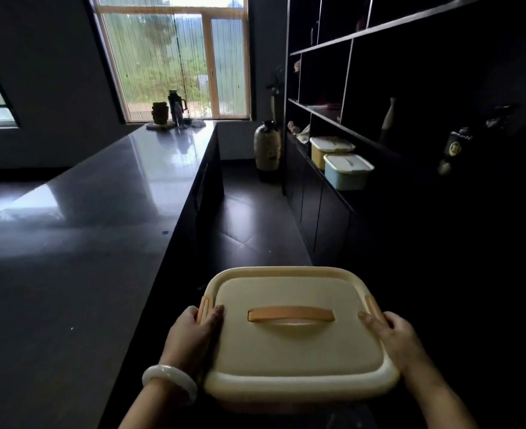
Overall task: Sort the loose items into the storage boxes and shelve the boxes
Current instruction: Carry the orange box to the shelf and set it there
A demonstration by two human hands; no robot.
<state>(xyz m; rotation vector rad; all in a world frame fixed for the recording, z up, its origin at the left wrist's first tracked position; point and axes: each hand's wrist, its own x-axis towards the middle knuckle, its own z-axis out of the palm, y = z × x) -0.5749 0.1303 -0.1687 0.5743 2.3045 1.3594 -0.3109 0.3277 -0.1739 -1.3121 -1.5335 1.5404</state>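
A cream storage box (295, 351) with a closed lid and an orange top handle (291, 314) hangs in the air in the aisle, low in the head view. My left hand (193, 329) grips its left side at the orange latch, thumb on the lid. My right hand (392, 332) grips the right side the same way. On the ledge of the dark shelf unit (379, 29) to the right stand a yellow box (330, 150) and a pale blue box (347, 171), both lidded, side by side.
A long dark counter (79, 227) runs along the left, with a thermos (176, 106) and small objects at its far end by the window. A tall ceramic vase (267, 147) stands on the floor at the aisle's end. Bottles sit in the shelf compartments.
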